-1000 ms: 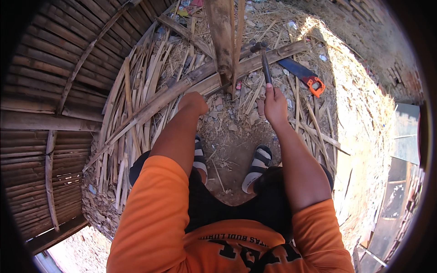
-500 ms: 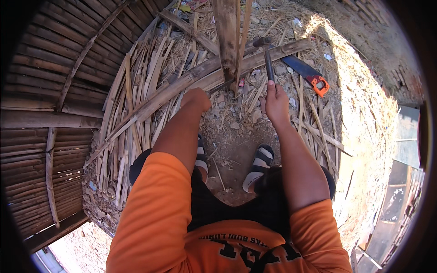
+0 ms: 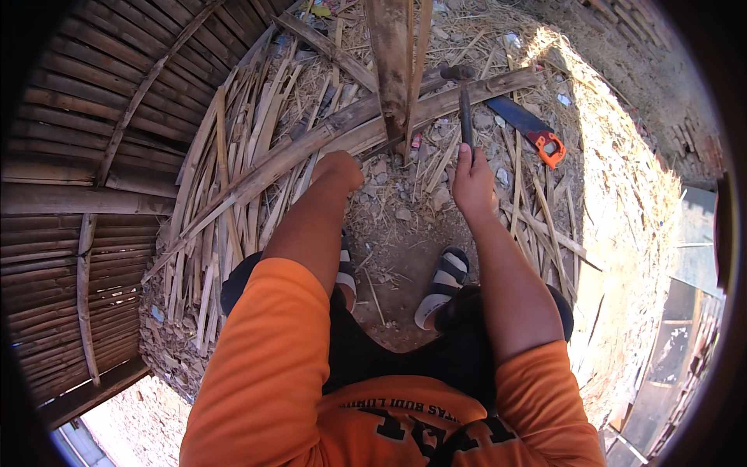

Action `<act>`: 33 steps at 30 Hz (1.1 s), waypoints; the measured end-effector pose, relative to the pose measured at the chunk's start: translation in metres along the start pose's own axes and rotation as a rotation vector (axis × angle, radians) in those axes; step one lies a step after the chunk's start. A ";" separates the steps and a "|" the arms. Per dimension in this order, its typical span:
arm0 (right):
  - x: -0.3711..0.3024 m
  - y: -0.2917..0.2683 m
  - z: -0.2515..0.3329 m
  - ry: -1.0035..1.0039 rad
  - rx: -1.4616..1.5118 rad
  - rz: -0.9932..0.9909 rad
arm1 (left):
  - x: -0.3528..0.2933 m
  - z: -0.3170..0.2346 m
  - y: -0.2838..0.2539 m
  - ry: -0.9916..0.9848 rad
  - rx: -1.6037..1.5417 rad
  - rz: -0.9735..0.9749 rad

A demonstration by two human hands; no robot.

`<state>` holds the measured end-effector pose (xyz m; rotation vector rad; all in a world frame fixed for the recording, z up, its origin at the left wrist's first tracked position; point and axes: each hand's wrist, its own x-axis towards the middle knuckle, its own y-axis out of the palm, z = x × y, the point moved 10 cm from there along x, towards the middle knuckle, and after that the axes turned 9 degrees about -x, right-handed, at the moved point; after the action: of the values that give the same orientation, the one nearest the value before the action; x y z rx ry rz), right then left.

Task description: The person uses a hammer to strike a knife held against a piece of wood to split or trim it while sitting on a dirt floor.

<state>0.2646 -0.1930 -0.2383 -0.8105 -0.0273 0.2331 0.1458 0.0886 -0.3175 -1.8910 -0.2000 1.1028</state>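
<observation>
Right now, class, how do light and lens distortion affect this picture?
Head view: sunlight bleaches the ground at right; head view: the hammer and orange-handled handsaw sit in shade, yet readable; head view: the longest timber looks bowed, probably by the fisheye lens.

1. The ground (image 3: 397, 268) is brown and dusty, with stones (image 3: 402, 213) and straw (image 3: 475, 25) on it.
2. Left of the left hand (image 3: 336, 171), lots of thin wooden sticks (image 3: 208, 210) lie in a big heap.
3. Just past that hand lie two long boards (image 3: 307, 143).
4. Past the right hand (image 3: 473, 185), over to its right, lies a saw (image 3: 517, 118) with an orange handle (image 3: 537, 141).
5. Closer in than both hands, two striped sandals (image 3: 443, 282) stand on the ground.
</observation>
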 end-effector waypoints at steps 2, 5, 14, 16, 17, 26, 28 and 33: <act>-0.005 0.018 -0.029 -0.010 -0.109 0.039 | -0.003 -0.007 -0.001 0.024 -0.003 -0.007; -0.006 0.032 -0.051 -0.005 -0.212 0.093 | -0.009 -0.009 -0.001 0.021 -0.005 -0.033; 0.001 0.017 -0.013 0.008 0.004 0.052 | -0.002 0.001 0.002 -0.019 0.011 0.006; -0.012 0.024 -0.023 -0.031 -0.230 0.051 | -0.005 -0.005 0.001 0.006 0.000 0.014; -0.015 0.026 -0.032 -0.023 -0.248 0.050 | -0.007 -0.008 0.001 0.019 -0.006 0.016; 0.000 0.014 -0.008 0.004 0.088 0.018 | -0.004 0.002 0.003 -0.021 -0.008 0.012; -0.005 0.037 -0.045 -0.058 -0.192 0.066 | -0.006 -0.008 0.001 0.030 -0.035 -0.015; 0.002 0.032 -0.048 0.017 -0.095 0.084 | -0.002 -0.003 0.006 0.025 -0.015 -0.056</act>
<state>0.2653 -0.2052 -0.2946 -0.9089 0.0118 0.3055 0.1452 0.0826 -0.3205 -1.8998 -0.2464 1.0425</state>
